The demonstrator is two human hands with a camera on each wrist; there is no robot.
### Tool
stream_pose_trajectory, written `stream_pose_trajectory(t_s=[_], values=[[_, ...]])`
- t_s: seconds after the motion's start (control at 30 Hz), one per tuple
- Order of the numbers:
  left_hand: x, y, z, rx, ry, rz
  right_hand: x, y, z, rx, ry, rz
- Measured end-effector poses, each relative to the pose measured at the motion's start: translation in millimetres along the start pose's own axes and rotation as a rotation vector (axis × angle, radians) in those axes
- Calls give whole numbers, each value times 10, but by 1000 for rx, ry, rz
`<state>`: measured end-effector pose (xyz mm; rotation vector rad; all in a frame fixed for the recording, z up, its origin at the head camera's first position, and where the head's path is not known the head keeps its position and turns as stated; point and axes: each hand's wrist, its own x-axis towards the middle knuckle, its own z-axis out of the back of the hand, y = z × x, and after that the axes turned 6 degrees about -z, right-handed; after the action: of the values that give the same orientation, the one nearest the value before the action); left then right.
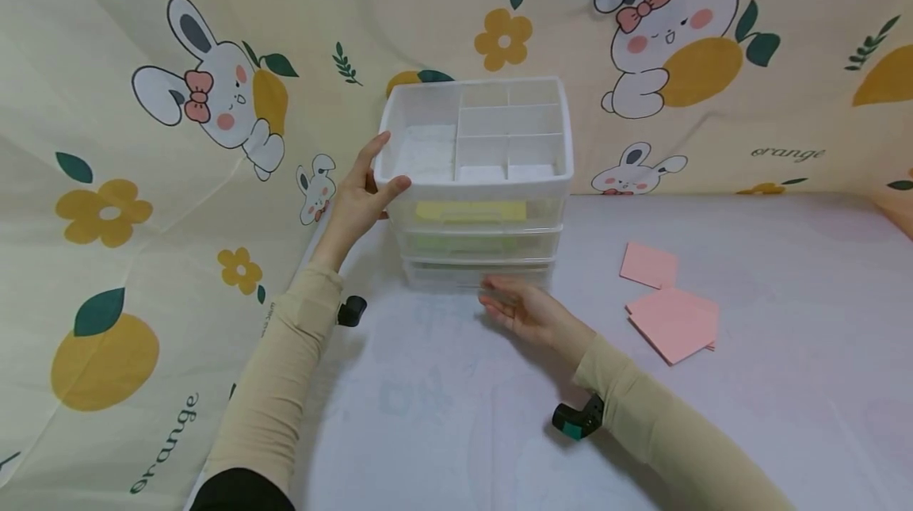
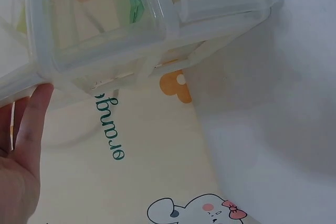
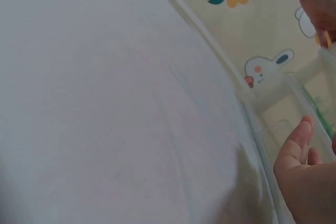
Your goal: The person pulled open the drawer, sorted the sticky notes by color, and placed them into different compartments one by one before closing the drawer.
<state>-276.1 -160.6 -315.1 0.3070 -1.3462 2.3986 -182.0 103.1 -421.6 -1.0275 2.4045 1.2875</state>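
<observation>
A clear plastic drawer organizer (image 1: 471, 191) with a white divided top tray (image 1: 421, 148) stands against the patterned backdrop. My left hand (image 1: 362, 198) grips its upper left rim, thumb over the top and other fingers along the side. Yellow contents (image 1: 471, 211) show through the top drawer, and green contents (image 1: 464, 243) through the middle one. At the front of the bottom drawer (image 1: 437, 275) is my right hand (image 1: 528, 311), its loosely bent fingertips touching or close to the handle; no firm hold shows. Every drawer looks closed.
Several pink paper pieces (image 1: 678, 321) lie on the white tabletop (image 1: 785, 384) to the right of the organizer. A backdrop (image 1: 442, 28) with rabbits and oranges rises behind and along the left. Each wrist carries a dark camera (image 1: 579, 417).
</observation>
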Motion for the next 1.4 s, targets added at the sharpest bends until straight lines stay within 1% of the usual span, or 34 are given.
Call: stream_pose_trajectory(t_s=[0.23, 0.37, 0.57, 0.67, 0.83, 1.03, 1.13, 1.23, 1.33, 1.4], values=[[1, 0, 8, 10, -4, 4, -117, -78, -5, -28, 21, -33], [-1, -1, 10, -2, -2, 15, -190, -150, -31, -42, 19, -51], [-7, -12, 3, -4, 5, 25, -305, -275, -63, -69, 60, -73], [-6, -12, 5, 4, 6, 20, -356, -323, -71, -76, 76, -92], [-4, -13, 6, 0, 5, 4, -420, -389, -82, -86, 78, -125], [-6, -20, 17, -9, 4, -1, -458, -440, -93, -96, 64, -120], [-9, -21, 21, -8, 4, -1, -465, -453, -91, -106, 97, -120], [-10, -18, 19, -6, 3, -8, -473, -459, -95, -127, 152, -124], [-8, -17, 9, -13, 2, -5, -495, -448, -117, -176, 206, -120], [-8, -21, 6, -20, 2, 5, -519, -416, -135, -228, 228, -101]])
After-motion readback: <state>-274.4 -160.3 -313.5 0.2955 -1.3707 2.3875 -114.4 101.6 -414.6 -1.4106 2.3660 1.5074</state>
